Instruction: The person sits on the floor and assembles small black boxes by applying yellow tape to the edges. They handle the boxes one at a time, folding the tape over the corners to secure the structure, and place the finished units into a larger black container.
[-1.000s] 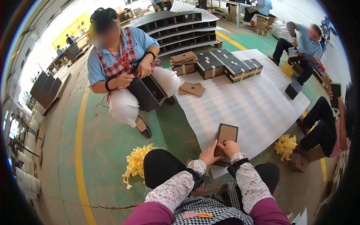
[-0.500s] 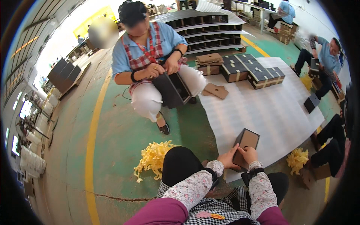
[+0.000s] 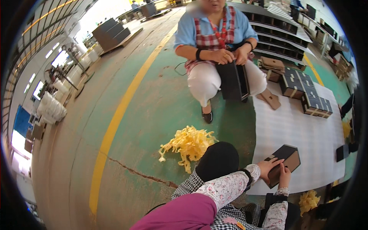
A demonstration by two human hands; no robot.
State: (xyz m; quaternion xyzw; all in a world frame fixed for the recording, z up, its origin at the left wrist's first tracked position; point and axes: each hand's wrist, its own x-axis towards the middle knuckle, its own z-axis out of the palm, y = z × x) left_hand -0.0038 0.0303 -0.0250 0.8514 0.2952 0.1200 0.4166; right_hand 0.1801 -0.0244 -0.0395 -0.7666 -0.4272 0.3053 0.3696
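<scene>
A small black box with a brown panel [image 3: 293, 161] is tilted over the white sheet [image 3: 264, 134], close in front of my knees. My left hand [image 3: 270, 168] grips its left side, fingers laid across the black face beside a strip of pale tape. Against the brown panel, my right hand [image 3: 284, 177] is closed with its fingertips near the left fingers; whether it pinches anything small there is hidden. Crumpled yellow tape [image 3: 188, 145] lies heaped on the green floor left of my knee, and a smaller yellow tape heap [image 3: 309, 201] lies to the right.
Opposite me a seated co-worker [image 3: 220, 42] handles a larger black box [image 3: 230, 82]. Taped black boxes [image 3: 303, 85] and brown pieces [image 3: 271, 100] are on the sheet's far part. Long black shelf units [image 3: 270, 32] are stacked behind. A yellow floor line [image 3: 119, 120] runs on the left.
The view has swung left, so everything appears farther right. The box in my hands has been turned and tilted, and my left hand has moved up across its black face.
</scene>
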